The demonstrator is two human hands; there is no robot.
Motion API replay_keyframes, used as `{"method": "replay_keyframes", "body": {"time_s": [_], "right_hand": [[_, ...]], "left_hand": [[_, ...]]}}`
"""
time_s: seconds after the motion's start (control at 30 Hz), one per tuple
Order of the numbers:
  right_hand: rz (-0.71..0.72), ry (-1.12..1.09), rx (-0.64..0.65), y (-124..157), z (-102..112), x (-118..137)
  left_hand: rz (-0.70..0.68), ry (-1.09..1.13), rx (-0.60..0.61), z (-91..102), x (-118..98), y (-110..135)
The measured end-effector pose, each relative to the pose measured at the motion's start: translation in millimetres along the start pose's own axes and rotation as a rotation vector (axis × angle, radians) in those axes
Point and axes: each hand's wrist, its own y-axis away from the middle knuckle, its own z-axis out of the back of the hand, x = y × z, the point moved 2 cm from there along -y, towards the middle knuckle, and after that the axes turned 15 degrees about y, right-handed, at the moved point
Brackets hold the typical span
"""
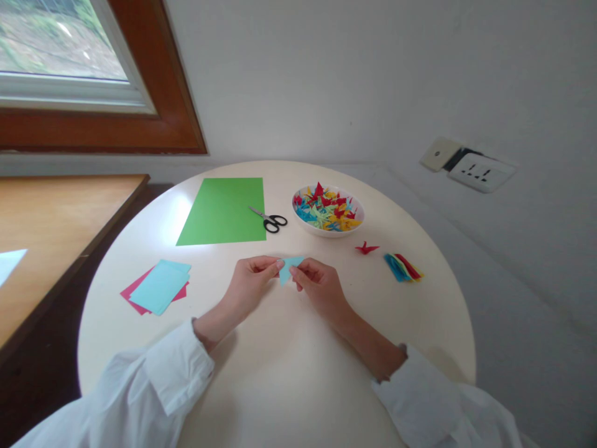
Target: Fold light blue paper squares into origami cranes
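A small folded piece of light blue paper (pixel 290 266), roughly triangular with a point downward, is held up over the table between both hands. My left hand (pixel 255 274) pinches its left corner between thumb and fingers. On the other side, my right hand (pixel 318 279) grips the right part, the thumb pressed on the front. Fingertips cover some of the folds. Just beyond the hands lies a pair of scissors (pixel 270 221) with black handles, its blades over a green sheet (pixel 224 211). To the right of my right hand rests a red paper crane (pixel 367 249).
A white bowl (pixel 329 234) full of colourful paper cranes stands at the back of the round white table (pixel 280 386). Light blue paper sheets (pixel 161 287) lie over pink ones (pixel 140 307) at left. Folded coloured papers (pixel 402 267) lie at right. A wooden surface (pixel 60 230) adjoins on the left.
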Motion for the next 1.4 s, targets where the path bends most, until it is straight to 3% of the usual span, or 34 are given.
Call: {"method": "replay_keyframes", "body": {"time_s": [0.37,0.7,0.93,1.4], "right_hand": [[-0.018,0.027,-0.038,0.3,0.1,-1.0],[0.066,0.083,-0.062,0.5,1.1,-0.2],[0.165,0.227,-0.138,1.4,4.1,2.2],[0.153,0.226,-0.133,1.9,3.6,3.4]], "left_hand": [[-0.067,-0.086,-0.014,-0.8,-3.7,0.9],[-0.134,-0.109,0.065,-2.6,-7.4,2.9],[-0.126,-0.12,-0.018,-3.8,-7.5,3.2],[-0.129,-0.11,-0.042,-4.2,-8.7,3.7]]}}
